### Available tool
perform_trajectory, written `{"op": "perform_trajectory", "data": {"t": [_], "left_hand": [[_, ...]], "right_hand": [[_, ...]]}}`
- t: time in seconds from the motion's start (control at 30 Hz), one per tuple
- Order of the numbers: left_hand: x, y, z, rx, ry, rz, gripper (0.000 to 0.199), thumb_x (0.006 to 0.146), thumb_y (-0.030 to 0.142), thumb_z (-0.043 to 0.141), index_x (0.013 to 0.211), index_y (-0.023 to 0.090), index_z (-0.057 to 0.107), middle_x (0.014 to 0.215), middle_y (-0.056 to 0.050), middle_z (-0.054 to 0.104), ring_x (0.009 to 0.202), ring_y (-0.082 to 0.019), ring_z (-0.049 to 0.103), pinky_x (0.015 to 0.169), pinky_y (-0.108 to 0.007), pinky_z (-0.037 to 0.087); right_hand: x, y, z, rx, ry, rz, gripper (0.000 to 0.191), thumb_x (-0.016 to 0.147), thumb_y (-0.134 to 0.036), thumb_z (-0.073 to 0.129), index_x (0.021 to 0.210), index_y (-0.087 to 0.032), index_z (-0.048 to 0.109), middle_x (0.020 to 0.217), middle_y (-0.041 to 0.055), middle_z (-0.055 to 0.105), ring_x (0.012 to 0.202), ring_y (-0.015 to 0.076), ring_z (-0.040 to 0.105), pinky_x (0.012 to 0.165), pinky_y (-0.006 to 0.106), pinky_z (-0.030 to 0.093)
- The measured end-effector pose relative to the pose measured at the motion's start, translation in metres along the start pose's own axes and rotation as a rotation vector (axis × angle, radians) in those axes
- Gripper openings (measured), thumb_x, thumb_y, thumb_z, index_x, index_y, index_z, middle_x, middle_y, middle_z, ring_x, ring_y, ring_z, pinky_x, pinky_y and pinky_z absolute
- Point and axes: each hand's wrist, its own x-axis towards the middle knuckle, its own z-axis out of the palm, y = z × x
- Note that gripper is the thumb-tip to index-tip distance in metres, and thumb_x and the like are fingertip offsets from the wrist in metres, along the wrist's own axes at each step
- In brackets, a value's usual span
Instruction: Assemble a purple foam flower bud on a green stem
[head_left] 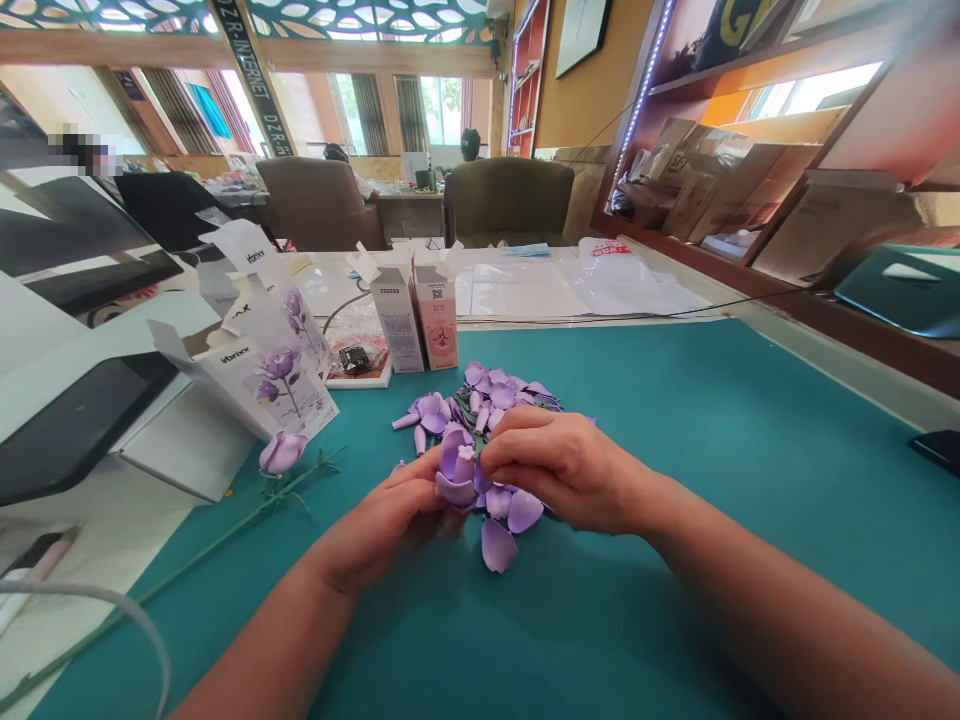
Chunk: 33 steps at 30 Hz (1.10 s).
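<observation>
A partly built purple flower [456,468] with a pale centre is in my left hand [401,505], whose fingers wrap round its left and lower side. My right hand [562,465] is closed at the flower's right edge, thumb and fingers pinched together; what lies between its fingertips is hidden. Behind and below the hands spreads a pile of loose purple petals [499,545] and green pieces on the teal mat [660,390]. To the left, a finished-looking purple bud [283,453] lies near a long green stem [217,532].
Open white boxes with flower pictures [281,385] stand at the left, beside a white carton [187,440]. Two slim boxes [437,320] stand upright behind the pile. A dark phone-like object [937,455] is at the right edge. People sit beyond the chairs [510,200].
</observation>
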Motion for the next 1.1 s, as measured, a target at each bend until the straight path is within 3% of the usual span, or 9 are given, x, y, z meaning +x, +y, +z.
{"op": "perform_trajectory", "data": {"t": [0.27, 0.37, 0.53, 0.6, 0.73, 0.93, 1.1], "left_hand": [[0.001, -0.001, -0.003, 0.069, 0.002, 0.023, 0.007, 0.078, 0.02, 0.053, 0.082, 0.02, 0.058, 0.07, 0.001, 0.045, 0.065, -0.013, 0.036, 0.061, -0.028, 0.032], [0.001, 0.003, -0.002, 0.162, 0.026, 0.032, 0.01, 0.078, 0.021, 0.052, 0.085, 0.02, 0.059, 0.071, 0.002, 0.043, 0.066, -0.013, 0.034, 0.061, -0.028, 0.031], [0.002, 0.007, 0.001, 0.434, 0.084, 0.045, 0.015, 0.078, 0.024, 0.05, 0.089, 0.021, 0.059, 0.076, 0.002, 0.048, 0.071, -0.015, 0.038, 0.067, -0.029, 0.034], [0.002, 0.008, 0.002, 0.514, 0.093, 0.023, 0.015, 0.08, 0.027, 0.049, 0.091, 0.022, 0.058, 0.08, 0.002, 0.051, 0.074, -0.016, 0.041, 0.07, -0.029, 0.037], [0.003, 0.007, 0.002, 0.634, 0.105, 0.026, 0.018, 0.082, 0.03, 0.046, 0.093, 0.022, 0.058, 0.089, 0.0, 0.057, 0.087, -0.02, 0.049, 0.079, -0.031, 0.041], [0.003, 0.009, 0.004, 0.649, 0.085, 0.065, 0.035, 0.084, 0.029, 0.045, 0.116, 0.024, 0.059, 0.111, -0.002, 0.063, 0.109, -0.024, 0.052, 0.098, -0.034, 0.039], [0.002, 0.008, 0.003, 0.637, 0.081, 0.058, 0.032, 0.083, 0.029, 0.047, 0.111, 0.023, 0.062, 0.101, -0.002, 0.063, 0.099, -0.023, 0.053, 0.09, -0.034, 0.044]], "right_hand": [[0.0, -0.002, 0.001, -0.021, 0.023, -0.007, 0.014, 0.096, -0.017, 0.049, 0.093, -0.018, 0.063, 0.086, 0.0045, 0.066, 0.079, 0.0136, 0.059, 0.069, 0.025, 0.048], [-0.001, 0.0, 0.0, 0.061, 0.033, 0.102, 0.007, 0.092, -0.021, 0.059, 0.098, -0.018, 0.06, 0.085, 0.0022, 0.066, 0.077, 0.0129, 0.06, 0.068, 0.024, 0.048], [-0.001, 0.0, 0.001, 0.03, -0.005, 0.252, 0.078, 0.066, -0.039, 0.086, 0.132, -0.022, 0.048, 0.092, 0.0014, 0.061, 0.078, 0.0156, 0.058, 0.066, 0.027, 0.048], [-0.001, -0.002, 0.002, -0.035, -0.059, 0.251, 0.09, 0.06, -0.041, 0.088, 0.137, -0.025, 0.045, 0.102, 0.0042, 0.058, 0.085, 0.0182, 0.057, 0.069, 0.029, 0.048], [-0.001, -0.005, 0.008, -0.053, -0.101, 0.245, 0.078, 0.064, -0.034, 0.087, 0.133, -0.024, 0.051, 0.108, 0.0055, 0.052, 0.09, 0.0185, 0.055, 0.074, 0.031, 0.049], [-0.001, -0.006, 0.011, -0.011, -0.064, 0.206, 0.048, 0.072, -0.021, 0.079, 0.115, -0.019, 0.057, 0.101, 0.0045, 0.051, 0.086, 0.0156, 0.051, 0.072, 0.028, 0.049], [0.001, -0.005, 0.011, -0.021, -0.025, 0.153, 0.038, 0.073, -0.016, 0.075, 0.106, -0.017, 0.057, 0.098, 0.0041, 0.052, 0.083, 0.015, 0.05, 0.069, 0.027, 0.048]]}}
